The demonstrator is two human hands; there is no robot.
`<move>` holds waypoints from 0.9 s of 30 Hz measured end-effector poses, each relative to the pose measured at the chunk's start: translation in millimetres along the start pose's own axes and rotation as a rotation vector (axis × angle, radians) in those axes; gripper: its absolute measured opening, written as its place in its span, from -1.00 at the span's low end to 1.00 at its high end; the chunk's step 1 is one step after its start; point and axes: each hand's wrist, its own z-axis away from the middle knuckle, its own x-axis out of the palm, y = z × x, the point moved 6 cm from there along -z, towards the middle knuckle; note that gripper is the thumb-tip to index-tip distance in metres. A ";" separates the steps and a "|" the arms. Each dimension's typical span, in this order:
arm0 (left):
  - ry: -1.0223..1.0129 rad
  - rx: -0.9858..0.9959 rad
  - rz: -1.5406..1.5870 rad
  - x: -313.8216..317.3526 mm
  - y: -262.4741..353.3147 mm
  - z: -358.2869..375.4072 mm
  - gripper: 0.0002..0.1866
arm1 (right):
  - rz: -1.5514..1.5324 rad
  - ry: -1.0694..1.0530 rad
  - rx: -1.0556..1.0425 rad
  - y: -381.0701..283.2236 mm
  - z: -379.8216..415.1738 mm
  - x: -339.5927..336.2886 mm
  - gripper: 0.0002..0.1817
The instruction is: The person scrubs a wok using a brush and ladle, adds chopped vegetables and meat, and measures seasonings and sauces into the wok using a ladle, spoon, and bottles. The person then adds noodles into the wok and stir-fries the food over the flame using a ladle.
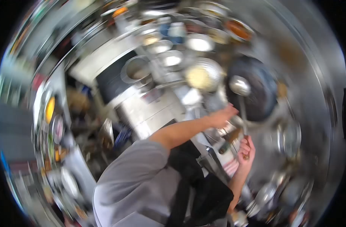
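My right hand (246, 151) is wrapped around the handle of a long metal ladle (240, 86). The ladle's round bowl hangs over a dark wok (260, 102), and its wooden handle end shows below my fingers. My left hand (224, 116) reaches to the near left rim of the wok, its fingers smeared by motion; I cannot tell whether it grips anything. Just below it, between my two hands, lies a brown wooden handle (231, 140). A metal bowl with pale yellow contents (198, 78) sits left of the wok.
Several metal bowls (200, 42) crowd the counter beyond, one with orange-red contents (239, 30). A metal pot (137, 70) stands further left. Glossy metal pans (289, 140) lie right of my right hand. A shelf of dishes (69, 183) runs along the left.
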 end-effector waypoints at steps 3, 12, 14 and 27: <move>0.183 -0.009 -0.017 -48.5 2.1 58.4 -0.18 | 1.077 0.314 -0.537 6.3 -58.5 -6.1 -0.64; 1.164 -1.071 -0.367 -316.4 -58.5 554.9 -0.49 | 2.349 0.768 -0.879 -14.3 -55.5 -29.5 -0.33; 1.304 -1.076 -0.875 -384.6 -15.6 666.1 -0.65 | 2.524 0.815 -0.912 -37.8 -71.6 -41.9 -0.33; 0.897 -1.942 -0.778 -503.6 -49.6 1031.3 -0.42 | 2.568 0.798 -0.552 37.4 -121.9 92.2 -0.34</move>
